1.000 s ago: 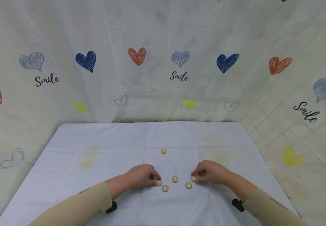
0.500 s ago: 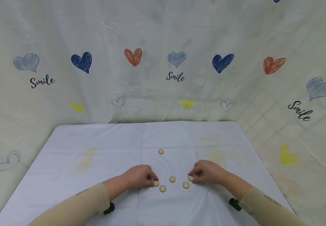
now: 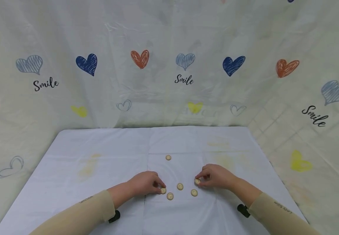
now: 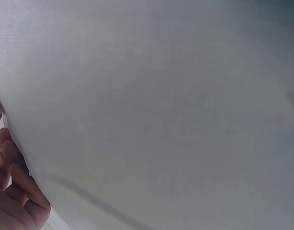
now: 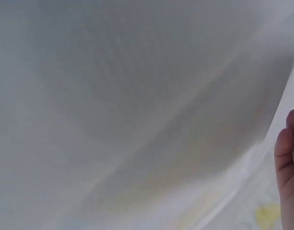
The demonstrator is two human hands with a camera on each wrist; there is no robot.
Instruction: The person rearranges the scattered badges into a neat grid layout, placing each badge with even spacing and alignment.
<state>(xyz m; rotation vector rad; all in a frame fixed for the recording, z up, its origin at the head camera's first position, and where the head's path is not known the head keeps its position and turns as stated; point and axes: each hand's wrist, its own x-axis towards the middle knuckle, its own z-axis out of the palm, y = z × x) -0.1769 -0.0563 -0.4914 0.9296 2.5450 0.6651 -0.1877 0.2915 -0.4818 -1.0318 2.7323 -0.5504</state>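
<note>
Beige buttons (image 3: 180, 186), which we judge light, stiff and slippery, are best taken by the rim: our left hand (image 3: 145, 182) pinches the leftmost button (image 3: 163, 191), our right hand (image 3: 217, 177) the rightmost button (image 3: 197, 181), on or just above the white tablecloth (image 3: 69, 153).

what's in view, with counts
loose buttons: four, tan, on the tablecloth
held buttons: two, tan, flanking the loose ones
tablecloth: one, white, yellow-stained, beneath the buttons
backdrop sheeting: count unclear, off-white, behind the tablecloth
hearts: many, red, blue, yellow, on backdrop sheeting
Smile prints: three, black, among the hearts
wrist devices: two, black, one per wrist
sleeves: two, beige, one per arm
left hand: one, left side, pinching button
right hand: one, right side, pinching button
</note>
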